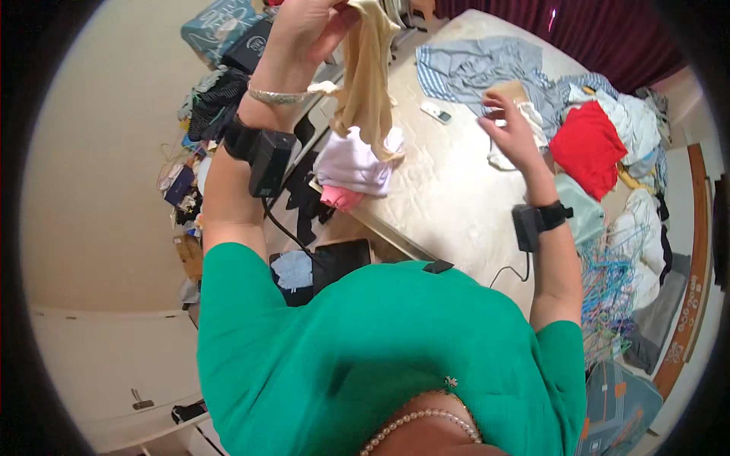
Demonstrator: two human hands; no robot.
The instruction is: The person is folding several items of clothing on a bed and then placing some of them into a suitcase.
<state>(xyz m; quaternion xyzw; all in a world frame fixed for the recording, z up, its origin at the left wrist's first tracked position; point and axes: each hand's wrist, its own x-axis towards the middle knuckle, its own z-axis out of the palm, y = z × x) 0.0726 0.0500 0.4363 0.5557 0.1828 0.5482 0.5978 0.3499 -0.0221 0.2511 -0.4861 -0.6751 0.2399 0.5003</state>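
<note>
My left hand (pixel 319 28) is raised at the top of the view, its fingers closed around a beige garment (pixel 368 74) that hangs down limp. The fingertips are partly cut off by the picture's edge. Below the hanging cloth, a folded pale lilac garment (pixel 356 165) lies on the mattress edge, with a pink cloth (pixel 341 198) under its near side. My right hand (pixel 510 134) is held over the mattress (pixel 445 188) with fingers apart and nothing seen in it. Behind it are a white cloth (pixel 502 157) and a tan flat piece (pixel 506 90).
On the mattress lie a white remote control (pixel 436 113), a grey-blue cloth (pixel 485 62), a red garment (pixel 588 145) and piled clothes. Many coloured hangers (pixel 607 285) are heaped at the right. Clothes and bags (pixel 219 34) stand along the left wall. An open dark case (pixel 342 262) holds folded denim.
</note>
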